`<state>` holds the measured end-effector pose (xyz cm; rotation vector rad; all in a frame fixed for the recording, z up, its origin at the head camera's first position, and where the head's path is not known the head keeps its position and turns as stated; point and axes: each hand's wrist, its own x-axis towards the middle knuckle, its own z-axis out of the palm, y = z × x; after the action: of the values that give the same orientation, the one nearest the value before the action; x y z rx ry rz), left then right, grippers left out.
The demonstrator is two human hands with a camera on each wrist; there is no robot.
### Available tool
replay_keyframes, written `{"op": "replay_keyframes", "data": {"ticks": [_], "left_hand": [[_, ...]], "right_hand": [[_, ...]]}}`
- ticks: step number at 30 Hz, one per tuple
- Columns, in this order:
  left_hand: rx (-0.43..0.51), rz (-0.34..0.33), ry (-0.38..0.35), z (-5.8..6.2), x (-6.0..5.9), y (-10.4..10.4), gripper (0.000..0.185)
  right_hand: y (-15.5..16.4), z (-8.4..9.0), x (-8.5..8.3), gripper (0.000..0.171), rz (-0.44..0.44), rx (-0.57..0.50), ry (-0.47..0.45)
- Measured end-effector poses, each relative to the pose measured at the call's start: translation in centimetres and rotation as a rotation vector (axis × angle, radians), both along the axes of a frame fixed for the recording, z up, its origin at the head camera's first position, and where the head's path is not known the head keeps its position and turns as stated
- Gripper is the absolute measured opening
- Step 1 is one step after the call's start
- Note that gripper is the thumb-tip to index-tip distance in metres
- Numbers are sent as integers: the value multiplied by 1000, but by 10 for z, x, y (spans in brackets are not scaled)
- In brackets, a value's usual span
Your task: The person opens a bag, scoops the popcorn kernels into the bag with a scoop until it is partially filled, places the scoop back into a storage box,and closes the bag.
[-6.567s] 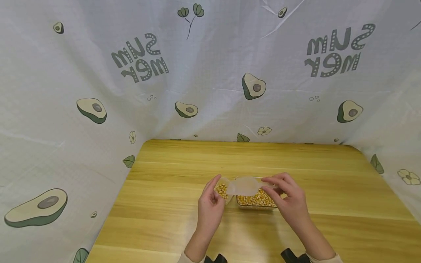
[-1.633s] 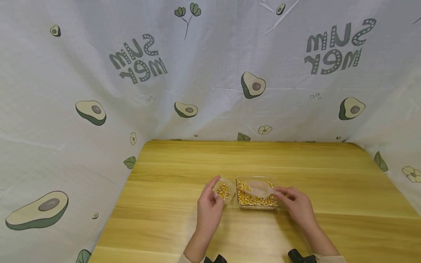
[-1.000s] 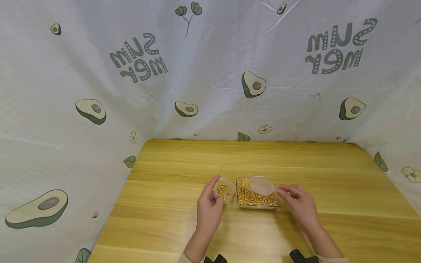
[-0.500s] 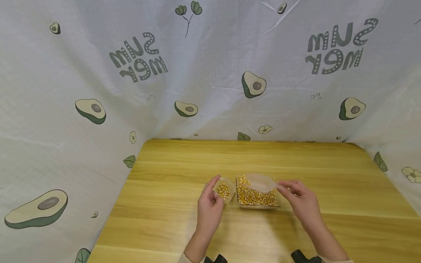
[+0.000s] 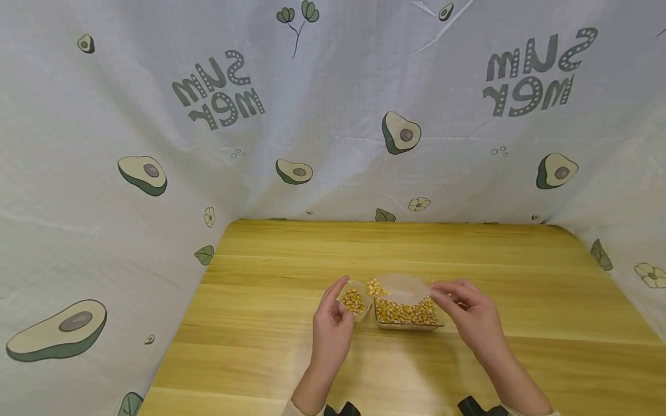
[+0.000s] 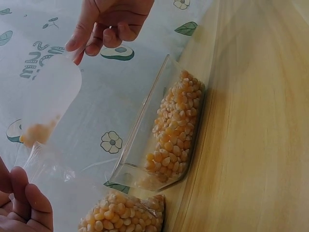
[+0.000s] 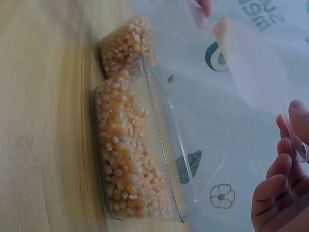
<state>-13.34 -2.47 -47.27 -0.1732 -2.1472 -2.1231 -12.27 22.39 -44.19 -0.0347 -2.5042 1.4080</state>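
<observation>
My left hand [image 5: 333,332] pinches the mouth of a clear plastic bag [image 6: 55,169], which stands on the table with corn kernels in its lower part. In my right hand [image 5: 476,318] I grip the handle of a translucent plastic scoop [image 5: 403,289]. A small heap of corn kernels [image 5: 376,287] lies at the scoop's front end, close by the bag's opening. Under the scoop, a clear rectangular container [image 7: 164,154] holds many more corn kernels [image 7: 125,159]. The scoop is raised above the container's rim and hides its far part in the head view.
The wooden table [image 5: 260,323] carries the bag and container side by side, close together. A white cloth [image 5: 333,104] with avocado prints hangs behind and along the sides. Black wrist mounts [image 5: 481,407] show at the lower edge.
The right hand has lifted the scoop out of the container with kernels on it and moved it left toward the bag. The left hand and the bag have hardly moved.
</observation>
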Motion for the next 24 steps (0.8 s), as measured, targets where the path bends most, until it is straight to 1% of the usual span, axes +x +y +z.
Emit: {"op": "replay_keyframes", "data": {"ticks": [8, 13, 17, 24], "left_hand": [[-6, 0, -3, 1, 0, 0, 66], [-5, 2, 3, -1, -1, 0, 67], [2, 3, -3, -1, -1, 1, 67], [-2, 5, 2, 0, 0, 1, 68]], "right_hand": [[-8, 0, 0, 13, 25, 41, 75], [-12, -1, -1, 13, 35, 65, 94], [-16, 1, -2, 14, 45, 66, 129], [-22, 5, -3, 22, 69, 42, 198]]}}
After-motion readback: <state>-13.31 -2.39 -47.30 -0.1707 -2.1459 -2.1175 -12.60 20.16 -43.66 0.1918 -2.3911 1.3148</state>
